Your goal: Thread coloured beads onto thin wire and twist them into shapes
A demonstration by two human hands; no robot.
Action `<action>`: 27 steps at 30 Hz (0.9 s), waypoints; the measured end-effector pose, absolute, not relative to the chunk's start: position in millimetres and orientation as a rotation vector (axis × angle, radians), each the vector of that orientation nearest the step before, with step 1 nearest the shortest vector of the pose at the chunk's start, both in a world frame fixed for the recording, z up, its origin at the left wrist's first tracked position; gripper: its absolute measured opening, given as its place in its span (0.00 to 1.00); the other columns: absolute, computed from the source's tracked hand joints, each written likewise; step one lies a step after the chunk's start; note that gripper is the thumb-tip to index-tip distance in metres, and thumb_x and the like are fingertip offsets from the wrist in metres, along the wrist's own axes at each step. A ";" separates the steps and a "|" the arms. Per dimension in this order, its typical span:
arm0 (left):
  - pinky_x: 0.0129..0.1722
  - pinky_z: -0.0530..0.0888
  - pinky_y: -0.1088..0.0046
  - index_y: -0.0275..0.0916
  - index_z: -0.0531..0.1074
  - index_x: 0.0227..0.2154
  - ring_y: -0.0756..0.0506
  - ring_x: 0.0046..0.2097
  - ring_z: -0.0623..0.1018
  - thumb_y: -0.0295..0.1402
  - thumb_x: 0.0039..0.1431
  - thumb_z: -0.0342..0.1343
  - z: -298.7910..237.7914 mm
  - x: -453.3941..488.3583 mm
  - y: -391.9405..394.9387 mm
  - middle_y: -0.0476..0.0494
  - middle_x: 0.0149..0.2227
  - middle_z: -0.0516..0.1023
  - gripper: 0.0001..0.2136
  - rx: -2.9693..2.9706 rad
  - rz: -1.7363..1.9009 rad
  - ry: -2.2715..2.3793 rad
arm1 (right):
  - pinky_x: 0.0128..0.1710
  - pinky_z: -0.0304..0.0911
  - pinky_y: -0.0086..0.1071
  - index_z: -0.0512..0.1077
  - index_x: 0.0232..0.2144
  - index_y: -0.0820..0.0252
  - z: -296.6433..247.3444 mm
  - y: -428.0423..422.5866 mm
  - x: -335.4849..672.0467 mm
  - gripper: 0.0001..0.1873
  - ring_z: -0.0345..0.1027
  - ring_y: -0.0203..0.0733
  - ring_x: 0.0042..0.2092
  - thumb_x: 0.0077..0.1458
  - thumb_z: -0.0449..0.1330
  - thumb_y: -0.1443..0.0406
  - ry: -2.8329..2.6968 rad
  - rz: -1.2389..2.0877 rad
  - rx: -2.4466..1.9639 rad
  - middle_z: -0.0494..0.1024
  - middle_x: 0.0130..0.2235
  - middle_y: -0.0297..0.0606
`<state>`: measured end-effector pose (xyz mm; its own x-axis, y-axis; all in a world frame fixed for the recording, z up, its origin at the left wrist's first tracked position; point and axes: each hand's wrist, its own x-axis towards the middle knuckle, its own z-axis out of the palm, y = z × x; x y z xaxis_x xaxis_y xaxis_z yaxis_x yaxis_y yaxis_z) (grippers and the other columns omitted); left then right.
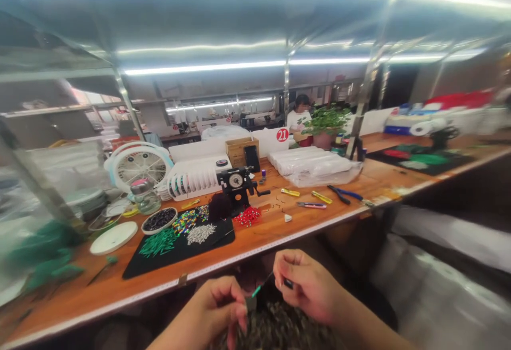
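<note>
Held item: a thin wire point(266, 281) threaded with a green bead point(256, 290), carried in the air above a dark, speckled beaded piece point(275, 330) in the person's lap. The left hand point(219, 310) keeps a narrow grip on a small grey piece point(250, 303) at the wire's lower end. The right hand point(307, 286) keeps a narrow pinch near the upper end, beside a small dark piece point(288, 284). Both hands sit just below the edge of a wooden surface point(271, 227), apparently so that the fine work stays close to the lap. On the surface, a black mat point(139, 270) carries separate heaps of green tube beads point(157, 242), silver-white beads point(200, 234), mixed beads point(186, 221) and red beads point(247, 216), with a round bowl of black beads point(159, 219). The mat probably stops loose beads from rolling, and the sorted heaps keep each colour easy to pick. Further along lie blue-handled pliers point(343, 194) and a yellow-handled cutter point(290, 192), set out flat, seemingly for quick reach. Plastic-wrapped packs point(313, 161) stand toward the back, out of the working area.
</note>
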<state>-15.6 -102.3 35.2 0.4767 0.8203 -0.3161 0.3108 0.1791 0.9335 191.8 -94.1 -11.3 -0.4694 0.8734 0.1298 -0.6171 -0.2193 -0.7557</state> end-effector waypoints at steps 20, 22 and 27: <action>0.12 0.54 0.84 0.36 0.64 0.27 0.51 0.18 0.74 0.38 0.48 0.61 35.3 2.2 -82.3 0.45 0.23 0.78 0.13 1.335 0.475 1.000 | 0.14 0.34 0.21 0.65 0.20 0.64 -4.5 -83.0 186.9 0.17 0.36 0.24 0.16 0.53 0.61 0.59 -0.865 1.805 -0.473 0.48 0.15 0.22; 0.12 0.54 0.83 0.36 0.64 0.25 0.51 0.18 0.74 0.38 0.48 0.61 37.3 3.9 -81.9 0.44 0.25 0.79 0.13 1.339 0.467 0.974 | 0.14 0.35 0.21 0.65 0.19 0.63 -4.1 -83.1 186.4 0.17 0.37 0.24 0.17 0.53 0.62 0.59 -0.821 1.802 -0.461 0.48 0.15 0.22; 0.12 0.55 0.82 0.35 0.66 0.26 0.51 0.19 0.75 0.34 0.52 0.55 45.8 3.7 -84.5 0.42 0.28 0.79 0.07 1.341 0.420 0.888 | 0.14 0.35 0.20 0.65 0.19 0.63 -0.5 -84.6 185.5 0.16 0.37 0.24 0.17 0.51 0.64 0.60 -0.736 1.820 -0.452 0.47 0.15 0.22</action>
